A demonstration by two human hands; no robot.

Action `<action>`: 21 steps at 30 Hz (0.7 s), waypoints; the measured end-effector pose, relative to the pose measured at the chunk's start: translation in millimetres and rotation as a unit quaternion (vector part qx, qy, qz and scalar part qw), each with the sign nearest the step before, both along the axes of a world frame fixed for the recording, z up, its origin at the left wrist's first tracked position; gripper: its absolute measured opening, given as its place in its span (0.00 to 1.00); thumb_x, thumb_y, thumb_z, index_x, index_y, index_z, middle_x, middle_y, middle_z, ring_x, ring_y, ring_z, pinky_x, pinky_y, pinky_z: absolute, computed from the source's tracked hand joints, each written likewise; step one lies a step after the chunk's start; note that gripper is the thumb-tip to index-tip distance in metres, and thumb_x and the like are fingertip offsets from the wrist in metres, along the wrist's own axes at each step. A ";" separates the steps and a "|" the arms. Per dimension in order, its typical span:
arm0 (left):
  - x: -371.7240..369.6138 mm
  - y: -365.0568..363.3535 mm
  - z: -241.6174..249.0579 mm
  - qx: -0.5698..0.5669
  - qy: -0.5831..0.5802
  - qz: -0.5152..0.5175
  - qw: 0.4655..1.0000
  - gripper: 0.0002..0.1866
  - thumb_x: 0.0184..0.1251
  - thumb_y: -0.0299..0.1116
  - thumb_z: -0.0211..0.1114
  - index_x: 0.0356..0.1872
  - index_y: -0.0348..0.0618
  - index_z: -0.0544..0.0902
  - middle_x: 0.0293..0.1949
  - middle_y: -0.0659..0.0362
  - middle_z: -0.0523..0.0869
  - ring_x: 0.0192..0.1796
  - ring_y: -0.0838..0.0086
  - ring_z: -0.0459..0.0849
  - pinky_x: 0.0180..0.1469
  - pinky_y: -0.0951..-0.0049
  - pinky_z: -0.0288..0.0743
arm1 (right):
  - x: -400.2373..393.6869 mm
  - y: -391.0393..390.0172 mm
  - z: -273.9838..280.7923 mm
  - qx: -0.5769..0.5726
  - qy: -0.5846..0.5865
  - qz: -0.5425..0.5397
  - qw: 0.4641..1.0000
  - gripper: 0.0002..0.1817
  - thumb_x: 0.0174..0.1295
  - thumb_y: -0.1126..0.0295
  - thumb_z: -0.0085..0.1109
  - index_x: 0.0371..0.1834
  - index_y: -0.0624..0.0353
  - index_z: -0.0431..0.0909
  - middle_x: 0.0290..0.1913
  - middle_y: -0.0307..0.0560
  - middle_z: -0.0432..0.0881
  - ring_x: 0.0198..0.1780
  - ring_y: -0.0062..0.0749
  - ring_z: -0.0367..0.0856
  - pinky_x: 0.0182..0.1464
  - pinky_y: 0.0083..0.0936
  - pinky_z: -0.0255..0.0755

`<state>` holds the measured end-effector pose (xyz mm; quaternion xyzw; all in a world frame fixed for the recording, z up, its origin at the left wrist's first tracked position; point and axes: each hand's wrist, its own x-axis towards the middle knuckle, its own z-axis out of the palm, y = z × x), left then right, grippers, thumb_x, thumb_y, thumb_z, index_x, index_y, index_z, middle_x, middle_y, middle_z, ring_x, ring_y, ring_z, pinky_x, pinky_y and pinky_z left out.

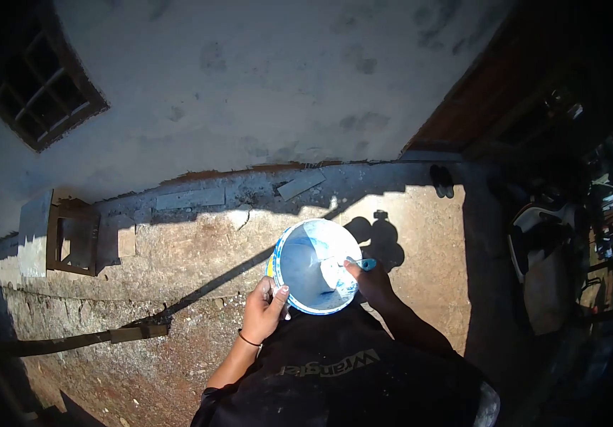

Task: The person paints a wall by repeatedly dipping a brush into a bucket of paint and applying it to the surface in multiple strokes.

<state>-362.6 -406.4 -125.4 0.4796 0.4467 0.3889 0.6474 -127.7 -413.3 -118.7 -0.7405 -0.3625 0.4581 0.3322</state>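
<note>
A round white bucket (294, 265) with blue and yellow on its outside is held in front of my chest, its mouth tilted up toward me. White and blue smears coat its inner wall, and sunlight washes out the right side. My left hand (266, 306) is closed on the near-left rim, with the thumb on top. At the right rim my right hand (367, 279) is closed around the teal handle of a paintbrush (366, 264). The brush's head points into the bucket, but glare makes it hard to make out.
Ahead stands a patchy white-grey wall (249, 85) with a barred window (46, 82). A wooden box-like frame (71, 238) stands at left, near a wooden beam (118, 334). Loose boards (301, 185) lie along the wall. Dark shoes (442, 181) and a parked motorbike (545, 249) are at right.
</note>
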 end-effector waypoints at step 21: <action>-140.8 -226.0 4.4 0.045 0.354 0.017 0.934 0.07 0.64 0.26 0.47 0.36 0.35 0.74 0.20 0.51 0.73 0.24 0.60 0.72 0.30 0.65 0.67 | -60.6 -237.9 -38.7 0.107 0.099 -0.153 0.977 0.15 0.54 0.68 0.59 0.39 0.70 0.77 0.33 0.50 0.81 0.36 0.32 0.80 0.39 0.28 0.70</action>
